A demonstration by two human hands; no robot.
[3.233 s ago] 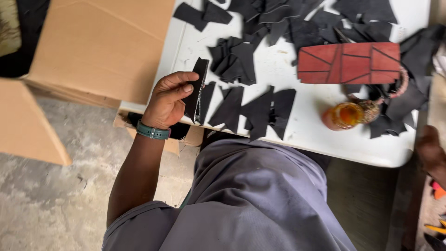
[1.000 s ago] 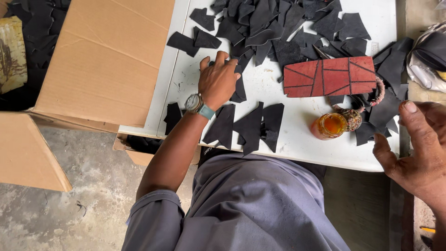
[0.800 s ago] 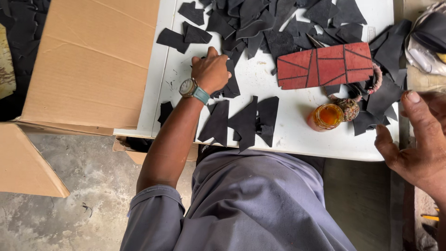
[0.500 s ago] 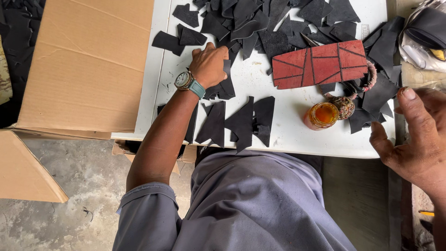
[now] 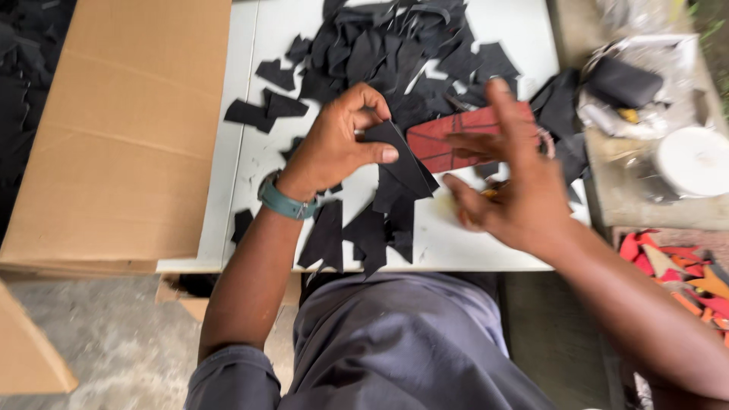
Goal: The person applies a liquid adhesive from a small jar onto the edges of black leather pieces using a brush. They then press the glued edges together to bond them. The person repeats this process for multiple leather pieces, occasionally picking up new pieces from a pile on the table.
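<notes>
My left hand (image 5: 334, 144), with a teal watch on its wrist, pinches a black pointed leather-like piece (image 5: 402, 156) and holds it above the white table (image 5: 254, 163). My right hand (image 5: 505, 186) hovers just to the right of that piece, fingers spread, holding nothing; it is blurred by motion. Behind it lies a red patchwork panel (image 5: 437, 140), partly hidden by my fingers. A heap of black offcuts (image 5: 395, 53) covers the far part of the table. A few cut black shapes (image 5: 357, 235) lie near the front edge.
A large cardboard box flap (image 5: 121, 129) lies left of the table. To the right, a second surface holds a white round object (image 5: 695, 163) and a dark pouch (image 5: 623, 80). Red and orange scraps (image 5: 676, 269) lie lower right. My grey-clothed lap fills the foreground.
My left hand has lifted a black piece off the table. My right hand has swung in from the right edge to beside that piece, covering the amber object.
</notes>
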